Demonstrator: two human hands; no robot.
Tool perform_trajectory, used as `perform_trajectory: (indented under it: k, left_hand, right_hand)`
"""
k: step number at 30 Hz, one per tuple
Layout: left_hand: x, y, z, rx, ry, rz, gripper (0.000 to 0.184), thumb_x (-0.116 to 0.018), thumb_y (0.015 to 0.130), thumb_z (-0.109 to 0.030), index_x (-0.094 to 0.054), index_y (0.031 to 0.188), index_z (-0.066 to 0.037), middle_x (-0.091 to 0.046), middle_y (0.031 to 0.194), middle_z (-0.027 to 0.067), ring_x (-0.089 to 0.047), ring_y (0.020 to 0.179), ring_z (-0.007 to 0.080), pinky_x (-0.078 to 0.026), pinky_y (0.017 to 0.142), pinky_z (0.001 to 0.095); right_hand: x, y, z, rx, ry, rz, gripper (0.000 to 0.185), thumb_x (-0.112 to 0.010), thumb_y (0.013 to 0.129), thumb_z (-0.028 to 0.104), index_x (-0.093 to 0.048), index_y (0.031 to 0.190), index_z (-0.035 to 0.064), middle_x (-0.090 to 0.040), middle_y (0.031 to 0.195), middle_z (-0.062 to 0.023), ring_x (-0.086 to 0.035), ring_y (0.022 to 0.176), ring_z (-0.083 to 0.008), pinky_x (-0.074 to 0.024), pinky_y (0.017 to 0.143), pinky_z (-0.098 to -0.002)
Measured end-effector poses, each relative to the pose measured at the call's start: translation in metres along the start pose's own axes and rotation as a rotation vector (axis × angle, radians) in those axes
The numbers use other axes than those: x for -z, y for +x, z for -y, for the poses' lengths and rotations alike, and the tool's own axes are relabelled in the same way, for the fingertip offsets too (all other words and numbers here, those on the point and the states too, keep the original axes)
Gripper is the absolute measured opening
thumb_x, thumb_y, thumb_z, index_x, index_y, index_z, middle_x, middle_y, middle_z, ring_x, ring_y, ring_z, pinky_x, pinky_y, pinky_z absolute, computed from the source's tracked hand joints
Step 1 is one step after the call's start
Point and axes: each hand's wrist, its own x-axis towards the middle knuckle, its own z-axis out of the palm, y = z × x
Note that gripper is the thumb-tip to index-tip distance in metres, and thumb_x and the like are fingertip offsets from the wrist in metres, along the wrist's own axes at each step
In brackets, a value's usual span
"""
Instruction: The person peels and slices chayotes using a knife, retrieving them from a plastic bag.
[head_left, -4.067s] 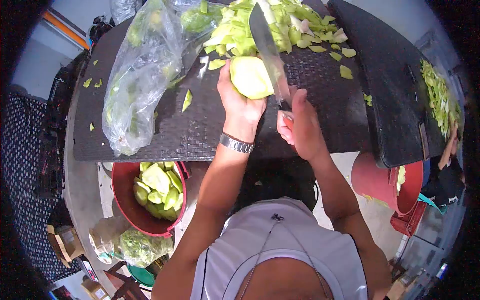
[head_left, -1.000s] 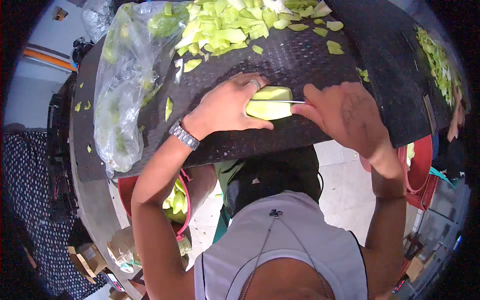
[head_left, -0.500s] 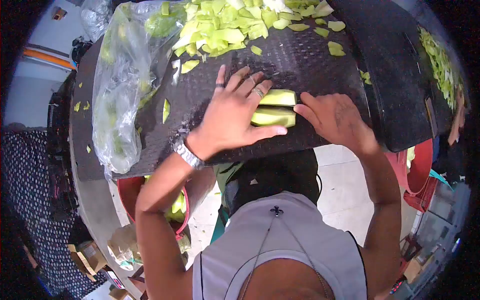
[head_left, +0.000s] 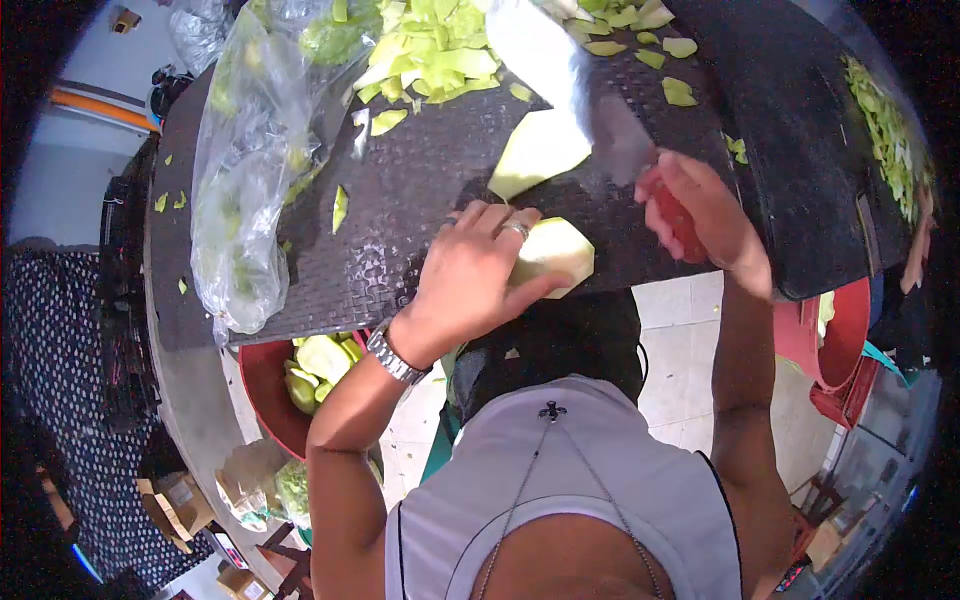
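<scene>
Head view: left hand (head_left: 465,275), fingers bent over near fruit piece (head_left: 556,255) on table (head_left: 400,215); right hand (head_left: 718,225) grips knife (head_left: 622,135); far fruit piece (head_left: 540,152) lies just beyond left fingertips, long axis slanting away rightward.

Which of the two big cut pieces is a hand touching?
The near piece: the left hand is on it. The far piece lies farther up the table, with no hand touching it.

Knife (head_left: 622,135) motion-blurred — green heap (head_left: 430,50) cut off at top edge — left-side red bucket (head_left: 262,385) partly hidden.
</scene>
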Motion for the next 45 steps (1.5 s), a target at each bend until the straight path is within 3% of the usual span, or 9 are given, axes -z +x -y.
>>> perform_trajectory:
  k: [8, 12, 14, 18, 25, 32, 35, 39, 45]
  left_hand:
    - [0.006, 0.032, -0.018, 0.002, -0.127, 0.329, 0.068, -0.089, 0.071, -0.037, -0.062, 0.121, 0.0, -0.069, 0.097, 0.0247, -0.067, 0.096, 0.0431, -0.053, 0.085, 0.0488]
    - [-0.007, 0.04, -0.001, -0.064, -0.398, 0.28, 0.057, -0.09, 0.072, -0.03, -0.063, 0.111, 0.002, -0.069, 0.092, 0.0225, -0.069, 0.092, 0.0408, -0.053, 0.083, 0.0438]
    - [-0.013, 0.044, 0.014, 0.122, -0.734, 0.301, 0.052, -0.088, 0.075, -0.026, -0.067, 0.115, -0.002, -0.074, 0.097, 0.0085, -0.071, 0.089, 0.0203, -0.055, 0.081, 0.0337]
    - [0.011, 0.065, 0.035, 0.457, -1.747, 0.049, 0.039, -0.075, 0.084, 0.003, -0.061, 0.121, -0.002, -0.071, 0.102, 0.0102, -0.073, 0.091, 0.0219, -0.062, 0.078, 0.0347]
    - [0.032, 0.107, 0.065, 0.23, -1.343, -0.277, 0.051, -0.076, 0.084, 0.005, -0.055, 0.129, 0.002, -0.071, 0.104, 0.0099, -0.071, 0.094, 0.0174, -0.058, 0.082, 0.0307]
    - [0.028, 0.102, 0.077, 0.309, -0.934, -0.354, 0.065, -0.08, 0.083, -0.006, -0.048, 0.138, 0.007, -0.069, 0.117, 0.014, -0.069, 0.103, 0.0192, -0.056, 0.086, 0.0319]
    - [0.034, 0.096, 0.078, 0.218, -0.486, -0.39, 0.052, -0.082, 0.08, -0.007, -0.059, 0.126, 0.005, -0.071, 0.112, 0.0122, -0.069, 0.1, 0.0188, -0.056, 0.085, 0.0328]
    - [0.036, 0.1, 0.077, 0.301, -1.079, -0.357, 0.038, -0.082, 0.078, 0.0, -0.067, 0.112, 0.003, -0.074, 0.104, 0.0098, -0.069, 0.094, 0.0189, -0.054, 0.081, 0.0328]
    - [0.037, 0.097, 0.089, 0.288, -1.276, -0.276, 0.033, -0.08, 0.079, 0.002, -0.067, 0.109, 0.004, -0.074, 0.097, 0.0123, -0.072, 0.083, 0.0215, -0.058, 0.072, 0.0335]
  right_hand:
    - [-0.037, 0.018, 0.022, 0.541, 0.053, -0.499, 0.018, -0.057, 0.106, 0.023, -0.058, 0.108, 0.0054, -0.052, 0.065, 0.0025, -0.045, 0.049, -0.0038, -0.0329, 0.041, -0.0227]
    - [-0.032, 0.033, 0.046, 0.587, -0.076, -0.49, 0.021, -0.066, 0.1, 0.023, -0.06, 0.109, 0.0053, -0.056, 0.07, 0.0028, -0.052, 0.057, -0.0041, -0.0403, 0.051, -0.0222]
    - [-0.037, 0.044, 0.062, 0.692, -0.131, -0.527, 0.023, -0.067, 0.099, 0.024, -0.061, 0.111, 0.0047, -0.058, 0.071, 0.0022, -0.053, 0.06, -0.0043, -0.0424, 0.053, -0.0225]
    - [-0.036, 0.087, 0.081, 0.715, -0.132, -0.487, 0.027, -0.068, 0.098, 0.03, -0.065, 0.109, 0.005, -0.062, 0.073, -0.0022, -0.057, 0.062, -0.0096, -0.0471, 0.058, -0.0292]
    - [-0.048, 0.114, 0.069, 0.56, -0.853, -0.376, 0.06, -0.069, 0.085, 0.068, -0.062, 0.087, 0.0082, -0.066, 0.067, -0.0129, -0.07, 0.067, -0.0355, -0.054, 0.065, -0.0472]
    - [-0.058, 0.121, 0.061, 0.586, -1.073, -0.338, 0.066, -0.068, 0.08, 0.075, -0.061, 0.085, 0.0096, -0.064, 0.062, -0.0139, -0.069, 0.063, -0.0363, -0.0544, 0.064, -0.0493]
    - [-0.054, 0.123, 0.058, 0.693, -1.136, -0.353, 0.05, -0.078, 0.08, 0.057, -0.059, 0.084, 0.011, -0.059, 0.058, -0.0055, -0.064, 0.054, -0.0261, -0.0475, 0.053, -0.041]
    - [-0.033, 0.134, 0.058, 0.626, -1.099, -0.412, 0.055, -0.075, 0.079, 0.064, -0.06, 0.08, 0.0106, -0.061, 0.061, -0.0059, -0.067, 0.06, -0.0271, -0.0494, 0.059, -0.0425]
    - [-0.013, 0.148, 0.049, 0.456, -1.178, -0.601, 0.061, -0.064, 0.086, 0.07, -0.066, 0.086, 0.009, -0.065, 0.068, -0.0103, -0.068, 0.066, -0.0308, -0.0496, 0.061, -0.0439]
